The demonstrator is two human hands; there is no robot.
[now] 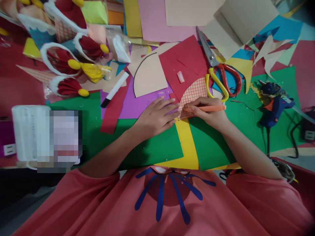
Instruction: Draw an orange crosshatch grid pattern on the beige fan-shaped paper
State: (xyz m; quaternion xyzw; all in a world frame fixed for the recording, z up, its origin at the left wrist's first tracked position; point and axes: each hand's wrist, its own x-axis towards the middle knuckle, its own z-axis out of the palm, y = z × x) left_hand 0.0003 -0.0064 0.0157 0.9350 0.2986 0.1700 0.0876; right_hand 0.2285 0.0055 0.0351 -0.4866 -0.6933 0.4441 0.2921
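Note:
An orange marker is gripped in my right hand, its tip down on a beige paper piece with an orange grid drawn over it. My left hand lies flat, fingers spread, with its fingertips at the left edge of that piece. A loose pale pink marker cap rests on red paper just beyond. Left of it is a plain beige quarter-circle with a black curved edge. Scissors with red and yellow handles lie beyond my right hand.
A blue glue gun stands at the right with its cord. A white marker with a black cap lies left. Finished-looking paper cones with white trim crowd the back left. Green sheets cover the front; a face mask lies far left.

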